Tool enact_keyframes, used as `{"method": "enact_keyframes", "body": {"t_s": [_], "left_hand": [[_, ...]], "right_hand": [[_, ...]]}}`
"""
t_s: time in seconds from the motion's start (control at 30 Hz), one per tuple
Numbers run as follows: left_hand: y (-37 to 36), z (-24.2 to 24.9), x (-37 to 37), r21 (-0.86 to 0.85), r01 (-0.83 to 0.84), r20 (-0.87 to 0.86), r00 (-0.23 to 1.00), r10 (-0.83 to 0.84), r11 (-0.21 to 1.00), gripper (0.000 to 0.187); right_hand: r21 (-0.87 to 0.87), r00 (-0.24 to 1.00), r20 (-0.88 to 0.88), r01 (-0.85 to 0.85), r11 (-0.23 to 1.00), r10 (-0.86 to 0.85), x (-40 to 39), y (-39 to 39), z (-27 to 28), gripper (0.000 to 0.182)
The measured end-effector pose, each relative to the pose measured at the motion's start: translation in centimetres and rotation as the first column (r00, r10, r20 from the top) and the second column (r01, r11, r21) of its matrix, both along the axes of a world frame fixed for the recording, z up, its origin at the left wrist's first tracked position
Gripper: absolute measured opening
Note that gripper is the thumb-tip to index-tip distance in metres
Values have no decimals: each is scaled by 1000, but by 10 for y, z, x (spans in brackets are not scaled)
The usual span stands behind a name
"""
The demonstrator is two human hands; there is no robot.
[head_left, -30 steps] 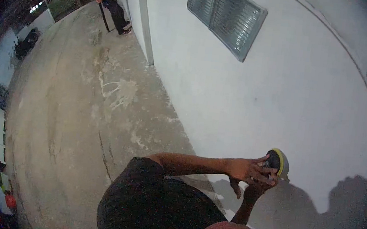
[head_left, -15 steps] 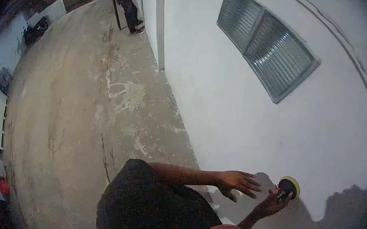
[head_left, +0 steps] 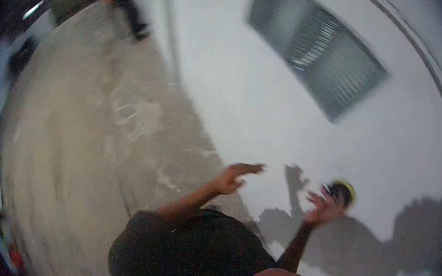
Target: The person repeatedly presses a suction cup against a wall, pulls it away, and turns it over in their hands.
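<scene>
My left hand [head_left: 234, 179] is raised beside the white wall [head_left: 245, 119], its fingers stretched out and nothing in it. Farther right, my right hand [head_left: 323, 209] holds a round black sanding pad with a yellow rim [head_left: 342, 193] close to the wall. Motion blur softens the fingers around the pad, and some of them stick out to the left. Shadows of the hands and body fall on the wall around the pad.
A louvred window [head_left: 318, 51] is set in the wall above. Concrete floor [head_left: 74, 137] runs along the left. A person in dark clothes [head_left: 124, 4] stands by the wall at the far end. My dark-clothed leg [head_left: 185, 256] is below.
My left hand has swung up and left, away from the right hand. The right hand and the sanding pad sit higher in view. The camera has moved and the picture is blurred.
</scene>
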State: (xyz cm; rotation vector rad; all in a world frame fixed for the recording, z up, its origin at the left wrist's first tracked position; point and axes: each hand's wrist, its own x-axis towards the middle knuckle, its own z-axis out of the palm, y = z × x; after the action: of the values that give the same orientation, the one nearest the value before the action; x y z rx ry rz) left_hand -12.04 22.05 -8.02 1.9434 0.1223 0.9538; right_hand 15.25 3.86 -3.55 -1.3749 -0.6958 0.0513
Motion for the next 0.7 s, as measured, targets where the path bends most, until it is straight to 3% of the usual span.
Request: {"method": "enact_keyframes", "body": {"t_s": [0.07,0.1,0.13,0.2,0.27,0.33,0.47,0.5,0.57,0.6,0.7], "left_hand": [[2,22,1,-65,-24,76,997,29,998,64],[7,23,1,-31,-15,85,996,18,999,65],[6,29,5,-27,6,80,997,-4,1000,65],[1,38,0,-129,-53,97,993,66,990,65],[-1,45,-5,-107,-63,77,994,71,992,65],[-2,40,-4,-146,-25,137,990,45,989,67],[-7,29,-11,-132,-30,123,991,47,991,65],[-10,34,-15,-128,-66,122,989,82,990,65],[-15,41,-21,-117,-57,67,996,65,992,63],[-8,36,-16,-114,-80,62,994,87,990,63],[-11,29,-22,-185,-48,111,991,69,982,62]], "right_hand": [[-47,987,113,-106,993,111,-7,13,-2,57],[-52,959,178,-216,975,222,-19,22,25,57],[-34,969,30,-246,969,247,-28,26,48,51],[-80,958,53,-278,957,283,-34,36,88,45],[-35,928,179,-327,944,328,-37,53,113,43],[2,904,109,-416,910,413,-32,58,104,34],[-426,897,85,-361,830,434,-55,80,71,29],[-500,865,158,-345,794,476,-45,91,31,28],[-610,790,338,-230,758,511,-55,95,40,29],[-570,863,27,-402,716,505,-45,110,33,31],[-449,879,1,-426,785,478,-63,122,97,38]]}}
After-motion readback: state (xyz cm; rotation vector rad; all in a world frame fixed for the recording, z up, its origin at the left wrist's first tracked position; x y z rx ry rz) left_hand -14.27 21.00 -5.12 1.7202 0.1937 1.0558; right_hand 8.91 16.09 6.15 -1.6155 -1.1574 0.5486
